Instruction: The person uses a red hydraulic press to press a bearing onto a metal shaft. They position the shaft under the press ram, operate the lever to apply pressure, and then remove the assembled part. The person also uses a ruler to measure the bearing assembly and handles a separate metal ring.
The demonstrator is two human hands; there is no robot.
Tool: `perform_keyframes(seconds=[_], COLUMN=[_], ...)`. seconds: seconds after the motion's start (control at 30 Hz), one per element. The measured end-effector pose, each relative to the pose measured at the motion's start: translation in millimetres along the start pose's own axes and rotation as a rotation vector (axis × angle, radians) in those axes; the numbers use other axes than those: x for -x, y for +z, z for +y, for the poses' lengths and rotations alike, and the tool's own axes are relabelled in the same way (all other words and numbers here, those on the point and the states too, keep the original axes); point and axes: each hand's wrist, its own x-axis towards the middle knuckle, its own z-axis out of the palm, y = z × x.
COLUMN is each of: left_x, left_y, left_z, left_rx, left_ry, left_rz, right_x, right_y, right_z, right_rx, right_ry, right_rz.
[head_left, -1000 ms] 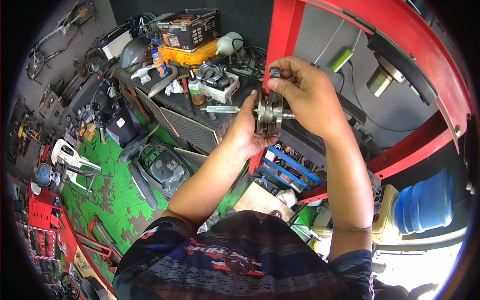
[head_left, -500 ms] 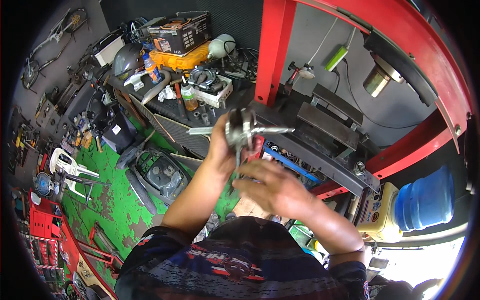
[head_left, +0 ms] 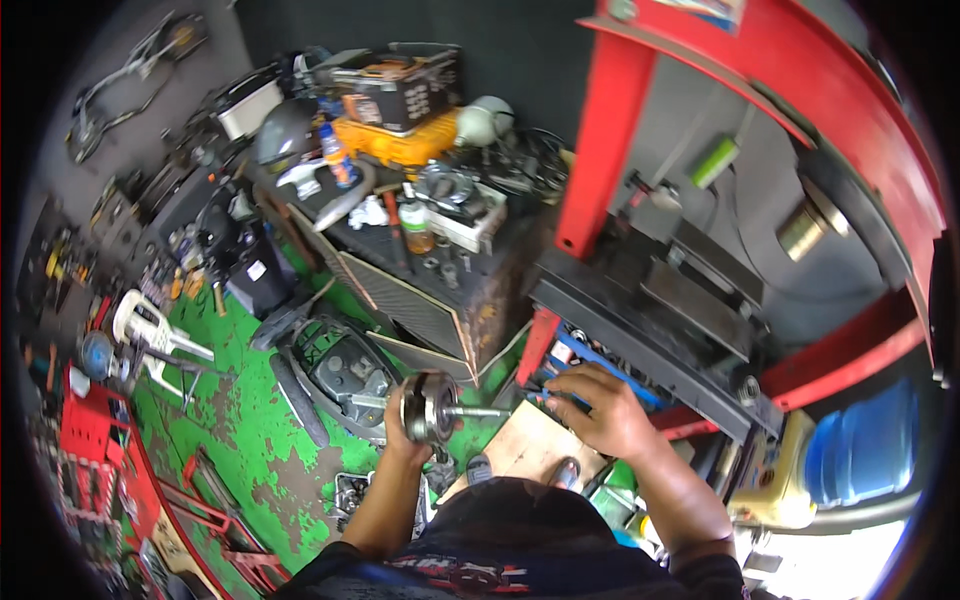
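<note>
My left hand (head_left: 405, 435) is closed on a metal crankshaft assembly (head_left: 432, 405), with round webs and a thin shaft sticking out to the right, held low over the floor. My right hand (head_left: 590, 410) is just right of that shaft's end, its fingers loosely curved and apart, with nothing clear between them. The left fingers are partly hidden behind the assembly. Both hands are slightly blurred.
A red press frame (head_left: 600, 140) with dark steel beams (head_left: 640, 320) stands right. A cluttered bench (head_left: 480, 280) is ahead. A scooter body part (head_left: 345, 365) lies on the green floor (head_left: 240, 420). A board (head_left: 530, 445) is underfoot, a blue water jug (head_left: 860, 440) at right.
Both hands have moved lower with the crankshaft, which has been turned. My right hand has left it and moved right. The view has shifted, so the bench and press appear lower.
</note>
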Motion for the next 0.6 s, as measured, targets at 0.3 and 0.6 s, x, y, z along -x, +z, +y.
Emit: perform_keyframes(seconds=[0.3,0.6], left_x=[69,45], left_y=[-51,-98], left_z=[19,34], left_rx=[0.106,-0.252], left_ry=[0.080,0.230], left_rz=[0.346,0.446], right_x=[-45,-130], right_y=[108,-13], right_z=[27,-69], right_rx=[-0.092,0.091], right_ry=[-0.028,-0.311], right_rz=[-0.229,0.238])
